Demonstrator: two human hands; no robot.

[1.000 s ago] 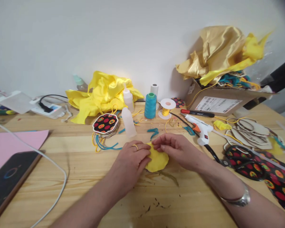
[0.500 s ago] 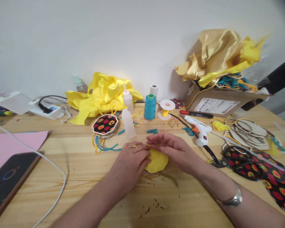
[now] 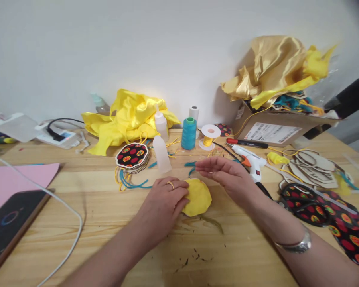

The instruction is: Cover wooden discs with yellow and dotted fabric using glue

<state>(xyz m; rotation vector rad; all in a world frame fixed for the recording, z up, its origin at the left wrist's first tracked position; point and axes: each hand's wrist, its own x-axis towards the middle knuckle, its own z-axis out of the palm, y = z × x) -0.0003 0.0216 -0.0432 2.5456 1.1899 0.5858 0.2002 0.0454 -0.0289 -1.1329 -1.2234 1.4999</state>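
Note:
A rounded yellow fabric piece [image 3: 199, 198] lies on the wooden table in front of me, its left part hidden by my left hand [image 3: 169, 199]. That hand is closed on its left edge, fingers curled, a ring on one of them. To the right, my right hand [image 3: 224, 175] is off the fabric with its fingers stretched out and the thumb lower. Its fingertips are right beside a short teal cord [image 3: 190, 164]; whether they touch it I cannot tell. A white squeeze bottle [image 3: 162, 154] stands just beyond my left hand.
At the back are a teal thread cone [image 3: 188, 134], a yellow thread spool [image 3: 209, 137] and crumpled yellow satin [image 3: 128, 115]. On the right lie a glue gun [image 3: 253, 159], black scissors [image 3: 305, 203] and a cardboard box [image 3: 275, 129]. A phone [image 3: 12, 227] and white cable [image 3: 77, 223] are left.
My right hand has drawn away from the fabric piece to the right, uncovering its upper right part and more teal cord. My left hand has stayed on the fabric.

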